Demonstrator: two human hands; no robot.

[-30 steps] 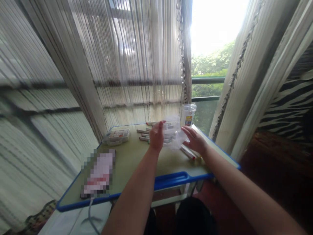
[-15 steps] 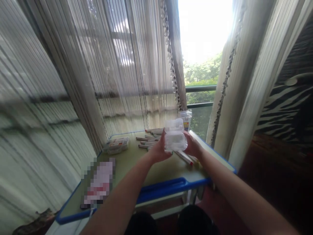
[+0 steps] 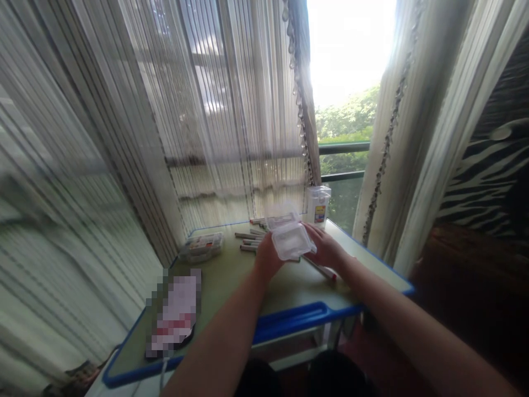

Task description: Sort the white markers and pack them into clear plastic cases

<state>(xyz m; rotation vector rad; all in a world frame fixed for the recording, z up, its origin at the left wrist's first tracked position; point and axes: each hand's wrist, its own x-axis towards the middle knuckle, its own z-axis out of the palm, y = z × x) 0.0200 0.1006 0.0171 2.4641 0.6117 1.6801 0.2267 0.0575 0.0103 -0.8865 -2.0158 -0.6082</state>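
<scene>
A small clear plastic box [image 3: 291, 242] with its hinged lid [image 3: 283, 216] standing open is held above the desk. My left hand [image 3: 270, 255] is closed around the box's left side. On its right edge, my right hand [image 3: 327, 248] grips it, the fingers reaching along the far side; part of them is hidden. Under and behind the box, several white marker pens [image 3: 247, 248] lie scattered on the desk. One marker with a red end [image 3: 326, 271] lies below my right hand.
The desk [image 3: 223, 292] has a blue raised rim. A clear upright container [image 3: 319, 205] with a yellow label stands at the back right corner. A flat clear case [image 3: 202, 246] lies at the left, nearer me a blurred-out phone-like object [image 3: 176, 309]. Curtains [image 3: 231, 110] hang behind.
The open box has tilted, its left side turning down and its lid swinging to the left. My right fingers have shifted along its edge. The view has moved slightly left.
</scene>
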